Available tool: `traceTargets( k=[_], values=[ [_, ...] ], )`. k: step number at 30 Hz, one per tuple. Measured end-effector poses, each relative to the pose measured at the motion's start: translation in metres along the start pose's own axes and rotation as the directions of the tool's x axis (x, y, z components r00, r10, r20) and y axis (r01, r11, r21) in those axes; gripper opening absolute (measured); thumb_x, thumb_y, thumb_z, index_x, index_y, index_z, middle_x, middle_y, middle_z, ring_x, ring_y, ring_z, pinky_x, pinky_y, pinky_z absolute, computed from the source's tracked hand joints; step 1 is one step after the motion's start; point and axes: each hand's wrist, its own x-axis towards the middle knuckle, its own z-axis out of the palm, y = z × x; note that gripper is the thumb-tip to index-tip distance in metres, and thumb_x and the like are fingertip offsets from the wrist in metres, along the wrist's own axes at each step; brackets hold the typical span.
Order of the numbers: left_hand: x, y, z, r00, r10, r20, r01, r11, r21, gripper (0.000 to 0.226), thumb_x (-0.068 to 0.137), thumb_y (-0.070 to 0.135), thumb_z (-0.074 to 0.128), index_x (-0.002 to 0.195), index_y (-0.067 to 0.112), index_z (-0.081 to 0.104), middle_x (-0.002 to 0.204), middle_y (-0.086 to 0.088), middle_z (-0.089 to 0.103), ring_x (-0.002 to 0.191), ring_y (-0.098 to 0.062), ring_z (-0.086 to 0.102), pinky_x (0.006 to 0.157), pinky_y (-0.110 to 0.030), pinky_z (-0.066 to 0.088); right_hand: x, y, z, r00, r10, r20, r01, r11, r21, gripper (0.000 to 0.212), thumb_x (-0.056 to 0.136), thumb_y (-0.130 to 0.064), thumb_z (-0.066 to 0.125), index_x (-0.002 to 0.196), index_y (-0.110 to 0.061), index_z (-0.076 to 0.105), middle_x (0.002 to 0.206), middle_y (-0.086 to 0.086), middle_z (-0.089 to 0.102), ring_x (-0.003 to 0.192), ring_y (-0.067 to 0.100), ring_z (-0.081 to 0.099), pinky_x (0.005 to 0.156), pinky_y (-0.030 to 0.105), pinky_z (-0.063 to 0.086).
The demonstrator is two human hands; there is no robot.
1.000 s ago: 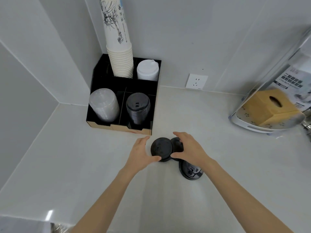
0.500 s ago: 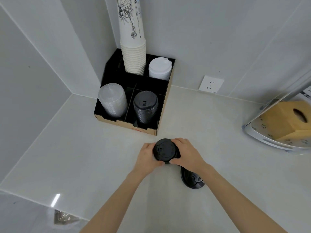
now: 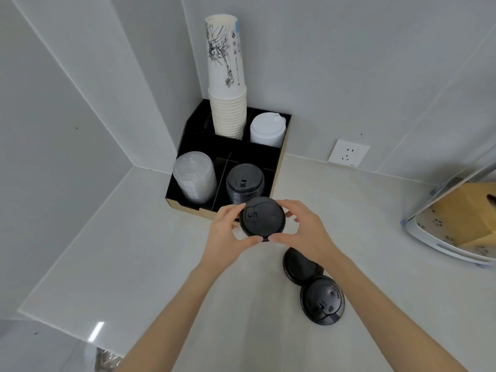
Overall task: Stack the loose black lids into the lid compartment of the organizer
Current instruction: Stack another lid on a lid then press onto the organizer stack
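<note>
I hold a black lid point(image 3: 262, 219) between both hands, lifted off the counter just in front of the organizer point(image 3: 279, 167). My left hand point(image 3: 226, 232) grips its left edge and my right hand point(image 3: 303, 232) its right edge. A stack of black lids point(image 3: 244, 185) stands in the organizer's front right compartment, right behind the held lid. Two loose black lids lie on the counter below my right wrist: a flat one point(image 3: 300, 267) and a domed one point(image 3: 323, 300) overlapping it.
The organizer also holds clear lids point(image 3: 194, 177), white lids point(image 3: 267, 128) and a tall stack of paper cups point(image 3: 228, 103). A wall socket point(image 3: 348, 153) is behind it to the right. A tissue box point(image 3: 461, 210) on a tray point(image 3: 440, 245) stands at the right edge.
Both hands closed on a black lid from the counter pile and raised it toward the organizer. The other two lids stayed on the counter.
</note>
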Motion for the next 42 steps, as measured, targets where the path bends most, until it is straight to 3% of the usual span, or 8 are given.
traceTargets(
  k=[6,14,18,23,29,35,40,42],
  values=[
    [0.039,0.013,-0.030,0.996,0.008,-0.086,-0.010,1.000,-0.026,0.068,0.061,0.017,0.081,0.122,0.015,0.051,0.118,0.001,0.052,0.103,-0.010,0.053,0.078,-0.005,0.042,0.043,-0.030,-0.007,0.998,-0.033,-0.060,0.037,0.997,0.067,0.068,0.064,-0.020,0.080,0.124,-0.020,0.049,0.112,-0.005,0.053,0.095,0.012,0.051,0.074,0.002,0.037],
    [0.084,0.009,-0.049,0.998,-0.035,-0.056,0.032,0.998,-0.048,0.059,0.065,0.016,0.079,0.119,0.015,0.054,0.110,0.005,0.052,0.100,-0.009,0.051,0.080,-0.014,0.042,0.086,-0.040,0.002,0.992,0.034,-0.124,-0.012,0.984,0.179,0.062,0.066,-0.012,0.078,0.122,-0.014,0.052,0.108,-0.006,0.055,0.097,0.010,0.051,0.080,0.011,0.039],
    [0.095,-0.001,-0.044,0.997,-0.071,-0.032,0.070,0.996,-0.048,0.062,0.066,0.018,0.078,0.121,0.014,0.051,0.116,0.000,0.052,0.103,-0.009,0.050,0.086,-0.023,0.042,0.097,-0.032,0.009,0.994,0.049,-0.101,-0.033,0.987,0.155,0.061,0.068,-0.013,0.077,0.123,-0.015,0.051,0.113,-0.002,0.057,0.099,0.009,0.050,0.073,0.001,0.037],
    [0.099,-0.015,-0.035,0.995,-0.103,-0.009,0.103,0.994,-0.039,0.064,0.066,0.023,0.078,0.123,0.014,0.051,0.124,-0.007,0.055,0.108,-0.015,0.054,0.089,-0.028,0.046,0.099,-0.023,0.013,0.995,0.064,-0.080,-0.053,0.990,0.127,0.061,0.071,-0.015,0.075,0.125,-0.014,0.049,0.124,0.005,0.057,0.105,0.013,0.049,0.086,0.022,0.035],
    [0.097,-0.019,-0.029,0.994,-0.106,-0.015,0.105,0.993,-0.046,0.063,0.067,0.022,0.077,0.123,0.014,0.050,0.124,-0.008,0.054,0.110,-0.017,0.053,0.091,-0.032,0.047,0.098,-0.020,0.016,0.996,0.051,-0.076,-0.046,0.997,0.067,0.059,0.074,-0.015,0.072,0.127,-0.012,0.047,0.127,0.007,0.055,0.109,0.014,0.048,0.088,0.022,0.033],
    [0.095,-0.023,-0.025,0.990,-0.139,0.010,0.140,0.989,-0.052,0.066,0.068,0.023,0.076,0.126,0.017,0.046,0.125,-0.008,0.050,0.111,-0.018,0.052,0.094,-0.035,0.046,0.097,-0.013,0.022,0.995,0.058,-0.080,-0.067,0.991,-0.118,0.066,0.075,-0.027,0.070,0.132,-0.012,0.041,0.136,0.008,0.048,0.124,0.026,0.037,0.103,0.034,0.033],
    [0.094,-0.023,-0.025,0.990,-0.143,0.007,0.143,0.989,-0.026,0.072,0.066,0.024,0.077,0.129,0.016,0.042,0.128,-0.007,0.050,0.115,-0.019,0.051,0.098,-0.037,0.045,0.095,-0.014,0.021,0.994,0.090,-0.061,-0.092,0.995,-0.042,0.072,0.076,-0.026,0.070,0.136,-0.015,0.032,0.139,0.008,0.044,0.124,0.026,0.039,0.105,0.041,0.037],
    [0.091,-0.022,-0.026,0.990,-0.140,-0.002,0.139,0.990,-0.020,0.076,0.066,0.024,0.077,0.131,0.016,0.039,0.131,-0.007,0.049,0.118,-0.019,0.048,0.101,-0.039,0.043,0.093,-0.015,0.019,0.994,0.089,-0.059,-0.090,0.996,-0.012,0.074,0.076,-0.026,0.069,0.138,-0.017,0.029,0.140,0.007,0.042,0.123,0.023,0.041,0.100,0.036,0.040]
  ],
)
